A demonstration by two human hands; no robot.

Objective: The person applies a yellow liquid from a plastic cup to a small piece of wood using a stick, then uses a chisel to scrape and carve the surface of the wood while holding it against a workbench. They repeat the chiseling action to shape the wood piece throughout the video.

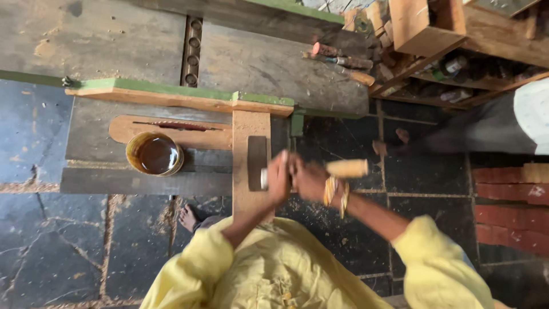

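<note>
Both my hands are closed: left hand (pixel 278 178) on a small metal piece (pixel 264 178); right hand (pixel 311 178) gripping a pale wooden-handled tool (pixel 347 168) over the upright plank (pixel 250 166) at the table's (pixel 97 146) front edge; tin of brown liquid (pixel 155 154) sits open; work looks mid-way.

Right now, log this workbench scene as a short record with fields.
left hand: closed around a small metal-ended piece, over the upright wooden plank
right hand: beside the left, grips a tool with a pale wooden handle
wrist: yellow bangles
bowl: round tin of dark brown liquid on the bench
bench edge: green-painted board
background: chisels on the far board
</note>
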